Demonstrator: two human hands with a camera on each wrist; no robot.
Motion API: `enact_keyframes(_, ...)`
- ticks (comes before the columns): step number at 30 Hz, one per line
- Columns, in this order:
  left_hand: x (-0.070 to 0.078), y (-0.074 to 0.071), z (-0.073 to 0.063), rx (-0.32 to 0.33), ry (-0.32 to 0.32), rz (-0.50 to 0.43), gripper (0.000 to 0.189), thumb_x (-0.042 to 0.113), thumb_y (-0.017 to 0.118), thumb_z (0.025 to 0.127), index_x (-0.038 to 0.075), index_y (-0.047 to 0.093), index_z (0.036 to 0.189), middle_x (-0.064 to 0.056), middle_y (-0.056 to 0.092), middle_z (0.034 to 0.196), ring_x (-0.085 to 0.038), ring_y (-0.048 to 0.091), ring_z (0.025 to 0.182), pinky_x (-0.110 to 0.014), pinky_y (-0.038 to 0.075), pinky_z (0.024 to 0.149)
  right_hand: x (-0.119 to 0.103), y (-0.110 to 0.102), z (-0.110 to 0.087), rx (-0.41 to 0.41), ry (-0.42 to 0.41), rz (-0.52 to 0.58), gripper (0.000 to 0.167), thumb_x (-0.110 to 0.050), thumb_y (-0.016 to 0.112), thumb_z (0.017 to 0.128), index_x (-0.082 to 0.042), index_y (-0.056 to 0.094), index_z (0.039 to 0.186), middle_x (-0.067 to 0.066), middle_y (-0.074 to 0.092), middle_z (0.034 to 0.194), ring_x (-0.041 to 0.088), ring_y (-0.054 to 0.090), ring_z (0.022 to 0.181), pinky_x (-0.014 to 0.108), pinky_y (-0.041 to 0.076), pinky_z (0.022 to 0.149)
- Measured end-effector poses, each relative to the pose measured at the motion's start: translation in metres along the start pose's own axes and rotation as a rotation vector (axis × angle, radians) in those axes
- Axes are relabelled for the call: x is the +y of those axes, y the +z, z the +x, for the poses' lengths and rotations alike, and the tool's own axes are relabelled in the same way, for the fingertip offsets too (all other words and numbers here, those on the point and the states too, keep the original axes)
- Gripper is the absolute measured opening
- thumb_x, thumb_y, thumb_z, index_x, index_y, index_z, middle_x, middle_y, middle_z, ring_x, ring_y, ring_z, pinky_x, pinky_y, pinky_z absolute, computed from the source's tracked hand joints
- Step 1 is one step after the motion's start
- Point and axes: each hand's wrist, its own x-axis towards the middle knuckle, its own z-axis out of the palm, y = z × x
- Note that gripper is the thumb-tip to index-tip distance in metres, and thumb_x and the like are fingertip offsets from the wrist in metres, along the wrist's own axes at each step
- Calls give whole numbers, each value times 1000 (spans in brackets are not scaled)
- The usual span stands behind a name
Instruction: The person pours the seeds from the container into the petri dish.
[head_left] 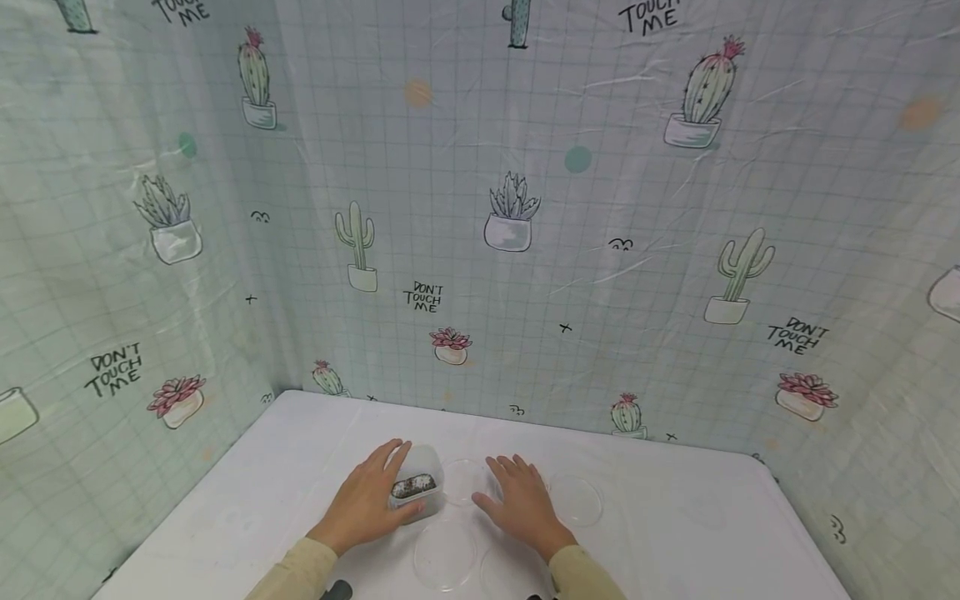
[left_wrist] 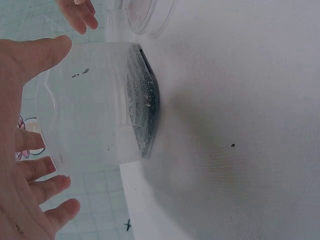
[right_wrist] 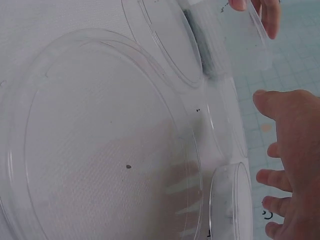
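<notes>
A clear, squarish plastic container (head_left: 426, 505) stands at the table's middle left. Dark granular material (left_wrist: 142, 100) with whitish patches lies in its bottom. My left hand (head_left: 369, 502) is spread around the container, thumb at the near side and fingers toward its far left side. In the left wrist view, the thumb overlaps the container's wall and the other fingers sit loosely about the rim. My right hand (head_left: 522, 502) hovers with relaxed, spread fingers, holding nothing. Close to it are clear round dishes that look like petri dishes, one (head_left: 463, 482) between the hands and another (head_left: 577, 501) to its right.
Two more clear round dishes, one (head_left: 446, 555) in front of the container and one (head_left: 504, 575) near the right wrist, lie on the white table (head_left: 690, 533). A cactus-print curtain (head_left: 465, 167) hangs along the table's back and sides. Small dark specks dot the tabletop.
</notes>
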Motion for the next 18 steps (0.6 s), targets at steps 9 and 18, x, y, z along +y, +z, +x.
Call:
enact_keyframes(9, -3, 2, -2, -17, -38, -57, 91, 55, 73, 76, 7, 39, 146, -15, 45, 145, -34, 48, 130, -52, 47, 103, -1, 4, 3, -20, 9, -25, 63, -49, 60, 89, -10, 51, 138, 14, 53, 140, 41, 42, 135, 62, 31, 112)
enact_keyframes(18, -3, 4, -2, -41, -79, -103, 91, 53, 74, 76, 8, 38, 147, -15, 44, 146, -35, 50, 129, -52, 48, 102, 0, 8, 6, -16, 14, -32, 64, -51, 60, 89, -11, 52, 138, 12, 54, 138, 38, 45, 133, 61, 38, 106)
